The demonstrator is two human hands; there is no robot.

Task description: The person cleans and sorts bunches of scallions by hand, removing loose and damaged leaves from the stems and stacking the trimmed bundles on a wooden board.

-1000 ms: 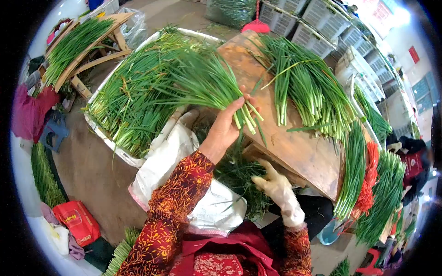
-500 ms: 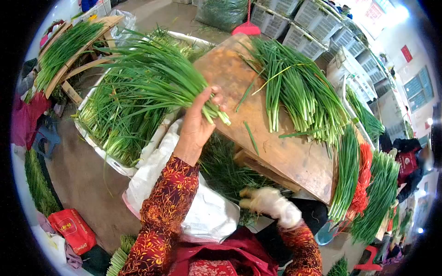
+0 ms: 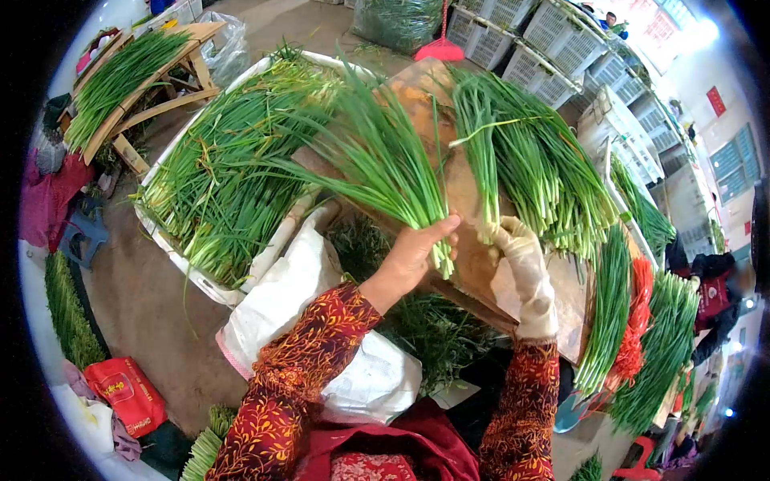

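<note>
My bare left hand is closed round the white stem ends of a bunch of garlic chives, whose green leaves fan up and to the left over the board. My right hand, in a pale glove, pinches the stem ends of a smaller clump of chives that lies on the wooden board. Right of that clump rests a larger pile of chives, stems toward me. Part of my right fingers is hidden behind the stems.
Left of the board stands a white crate heaped with loose chives. A white sack hangs over my lap side. Red ties lie between chive bundles at the right. A person is at the far right; stacked crates stand behind.
My left hand has moved right and down with its bunch, now over the board. My right hand has risen from below the board's edge and taken hold of the smaller clump.
</note>
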